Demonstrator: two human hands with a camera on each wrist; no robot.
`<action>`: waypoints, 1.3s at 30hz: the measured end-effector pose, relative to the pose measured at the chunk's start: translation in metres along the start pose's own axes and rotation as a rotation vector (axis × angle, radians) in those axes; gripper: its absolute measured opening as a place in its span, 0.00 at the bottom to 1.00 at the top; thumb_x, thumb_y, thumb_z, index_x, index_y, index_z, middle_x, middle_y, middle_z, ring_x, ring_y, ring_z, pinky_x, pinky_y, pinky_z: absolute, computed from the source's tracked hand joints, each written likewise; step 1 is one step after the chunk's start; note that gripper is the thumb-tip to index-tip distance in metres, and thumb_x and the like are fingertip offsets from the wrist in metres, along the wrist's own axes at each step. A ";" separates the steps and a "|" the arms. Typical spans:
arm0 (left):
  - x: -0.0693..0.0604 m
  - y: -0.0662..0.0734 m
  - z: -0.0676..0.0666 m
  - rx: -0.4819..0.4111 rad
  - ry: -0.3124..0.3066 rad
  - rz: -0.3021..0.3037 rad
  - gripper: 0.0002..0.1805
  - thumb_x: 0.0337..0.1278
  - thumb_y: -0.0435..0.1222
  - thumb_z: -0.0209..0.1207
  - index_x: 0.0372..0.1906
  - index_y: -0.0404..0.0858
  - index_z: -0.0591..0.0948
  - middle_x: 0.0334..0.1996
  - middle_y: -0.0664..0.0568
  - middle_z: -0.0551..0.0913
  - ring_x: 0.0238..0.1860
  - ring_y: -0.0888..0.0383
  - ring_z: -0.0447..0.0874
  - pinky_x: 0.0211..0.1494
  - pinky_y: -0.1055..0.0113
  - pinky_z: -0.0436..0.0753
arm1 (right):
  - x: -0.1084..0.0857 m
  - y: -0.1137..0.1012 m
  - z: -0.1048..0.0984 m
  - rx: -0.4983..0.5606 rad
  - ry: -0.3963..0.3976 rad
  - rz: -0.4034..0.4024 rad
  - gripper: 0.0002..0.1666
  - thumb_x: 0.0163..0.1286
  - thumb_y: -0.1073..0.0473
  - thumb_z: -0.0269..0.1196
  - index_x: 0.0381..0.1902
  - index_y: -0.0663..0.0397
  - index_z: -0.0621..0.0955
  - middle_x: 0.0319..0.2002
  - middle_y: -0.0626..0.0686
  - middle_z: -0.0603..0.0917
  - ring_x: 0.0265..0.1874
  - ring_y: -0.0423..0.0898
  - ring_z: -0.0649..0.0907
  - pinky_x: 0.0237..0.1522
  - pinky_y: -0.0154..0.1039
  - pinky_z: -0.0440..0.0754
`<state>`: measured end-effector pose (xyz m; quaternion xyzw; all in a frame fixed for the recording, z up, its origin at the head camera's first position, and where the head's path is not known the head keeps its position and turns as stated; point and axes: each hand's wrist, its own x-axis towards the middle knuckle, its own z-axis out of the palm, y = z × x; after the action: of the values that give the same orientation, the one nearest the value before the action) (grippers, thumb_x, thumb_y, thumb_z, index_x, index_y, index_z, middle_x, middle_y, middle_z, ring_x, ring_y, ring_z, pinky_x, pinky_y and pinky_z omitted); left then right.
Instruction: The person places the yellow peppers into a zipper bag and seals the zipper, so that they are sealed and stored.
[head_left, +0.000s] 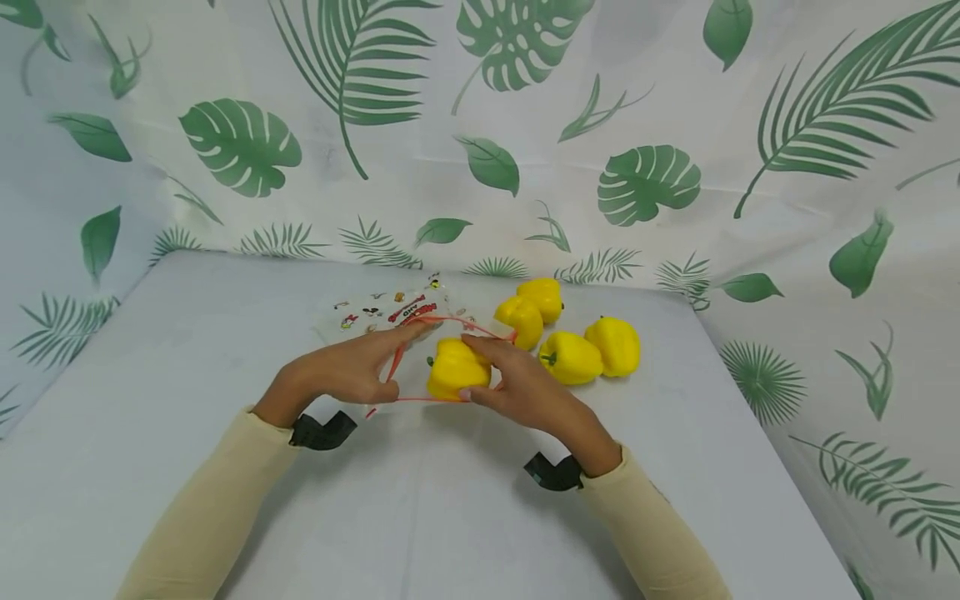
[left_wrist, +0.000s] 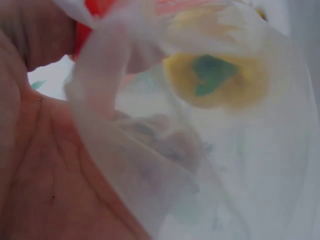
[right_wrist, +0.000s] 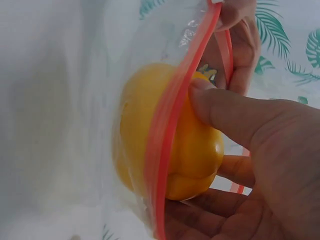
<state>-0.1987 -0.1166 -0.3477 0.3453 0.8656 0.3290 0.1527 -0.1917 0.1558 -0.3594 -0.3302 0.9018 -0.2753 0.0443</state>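
Note:
A clear printed zip bag [head_left: 360, 321] with a red-edged mouth lies between the hands. The left hand [head_left: 348, 364] pinches the left side of its mouth; the left wrist view shows the film close up. A yellow bell pepper [head_left: 453, 371] sits at the bag's mouth, gripped by the right hand [head_left: 528, 387]. In the right wrist view the pepper [right_wrist: 192, 150] is partly behind the red strip [right_wrist: 167, 130], with the right thumb on its near side and the other fingers beneath.
Several more yellow peppers [head_left: 572, 358] lie right of the bag on the white table [head_left: 360, 525]. A leaf-printed cloth [head_left: 420, 192] hangs behind the table and along its sides. Black bands are on both wrists.

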 end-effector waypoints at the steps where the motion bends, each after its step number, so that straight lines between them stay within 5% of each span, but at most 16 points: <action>1: 0.000 0.000 0.001 0.007 -0.002 0.000 0.51 0.46 0.30 0.56 0.78 0.46 0.49 0.75 0.51 0.53 0.67 0.50 0.62 0.67 0.40 0.58 | 0.000 0.000 0.000 -0.004 -0.004 0.006 0.44 0.62 0.47 0.67 0.72 0.55 0.66 0.68 0.51 0.70 0.66 0.48 0.70 0.65 0.47 0.67; 6: 0.000 0.001 0.001 0.019 -0.005 -0.009 0.50 0.46 0.30 0.56 0.78 0.45 0.49 0.75 0.51 0.53 0.70 0.50 0.58 0.69 0.37 0.49 | 0.002 0.001 0.002 -0.021 -0.030 0.035 0.46 0.62 0.44 0.67 0.73 0.53 0.65 0.68 0.49 0.70 0.66 0.48 0.70 0.64 0.48 0.68; 16: -0.001 0.002 -0.002 0.005 -0.002 0.001 0.48 0.46 0.30 0.54 0.78 0.43 0.50 0.74 0.49 0.56 0.69 0.52 0.60 0.68 0.45 0.60 | 0.002 0.002 0.003 -0.050 -0.027 0.020 0.45 0.62 0.44 0.66 0.73 0.54 0.65 0.68 0.50 0.70 0.65 0.49 0.71 0.64 0.47 0.68; 26: -0.002 0.004 -0.003 -0.004 0.003 0.005 0.47 0.48 0.29 0.56 0.77 0.40 0.52 0.74 0.45 0.57 0.71 0.49 0.58 0.68 0.45 0.60 | 0.001 0.002 0.005 -0.075 -0.026 0.000 0.41 0.63 0.50 0.68 0.70 0.56 0.68 0.65 0.52 0.73 0.58 0.48 0.76 0.61 0.46 0.72; 33: -0.002 0.002 -0.003 -0.014 0.005 0.005 0.46 0.50 0.30 0.56 0.77 0.38 0.52 0.74 0.46 0.55 0.72 0.49 0.56 0.70 0.46 0.57 | 0.001 0.002 0.005 -0.046 -0.048 0.059 0.40 0.65 0.53 0.67 0.72 0.54 0.66 0.67 0.52 0.71 0.58 0.49 0.76 0.58 0.47 0.74; 39: -0.003 0.002 -0.006 -0.020 0.025 0.036 0.46 0.50 0.29 0.55 0.77 0.36 0.51 0.75 0.47 0.53 0.73 0.50 0.53 0.70 0.47 0.56 | -0.002 0.000 0.002 -0.045 0.014 0.042 0.39 0.66 0.52 0.65 0.72 0.51 0.66 0.68 0.49 0.70 0.63 0.48 0.73 0.57 0.45 0.76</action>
<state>-0.1986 -0.1210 -0.3420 0.3550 0.8579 0.3444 0.1393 -0.1898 0.1559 -0.3607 -0.3101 0.9148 -0.2563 0.0365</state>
